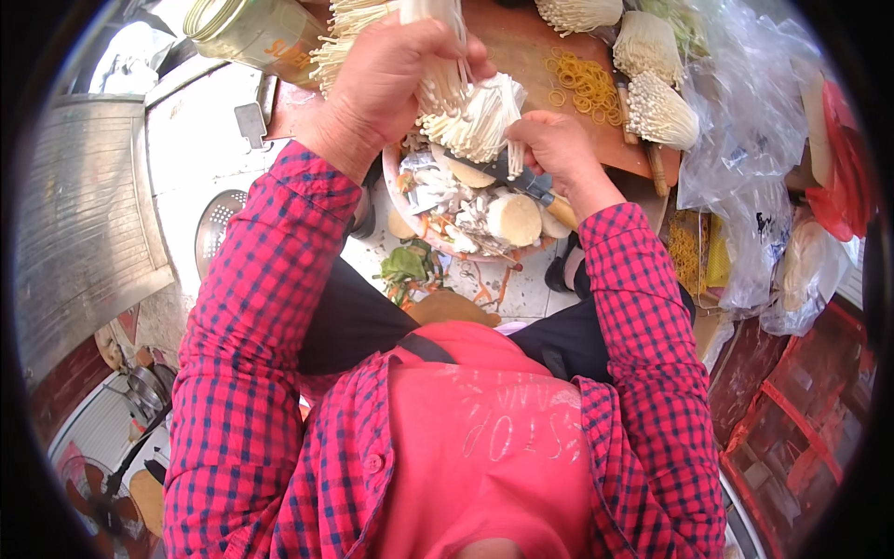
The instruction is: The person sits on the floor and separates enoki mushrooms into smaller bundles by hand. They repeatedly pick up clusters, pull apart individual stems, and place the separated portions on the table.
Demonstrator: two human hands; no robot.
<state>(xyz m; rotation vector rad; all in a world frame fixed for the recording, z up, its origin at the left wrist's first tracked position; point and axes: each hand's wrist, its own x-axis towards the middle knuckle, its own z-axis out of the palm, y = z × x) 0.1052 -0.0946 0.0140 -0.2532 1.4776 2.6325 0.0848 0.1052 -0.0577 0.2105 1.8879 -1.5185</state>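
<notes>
My left hand grips a bunch of white enoki mushrooms, caps hanging down toward me. At the bunch's right side, my right hand pinches a few enoki strands between thumb and fingers. A knife with a dark blade and wooden handle lies just below my right hand, partly covered by the mushrooms and hand. Beneath it is a pink-rimmed basin of scraps, with pale round mushroom-base slices in it.
Yellow rubber bands and more enoki bunches lie on the orange-brown tabletop. A large plastic jar stands at left. Clear plastic bags hang at right. Vegetable scraps litter the tiled floor, near a perforated metal strainer.
</notes>
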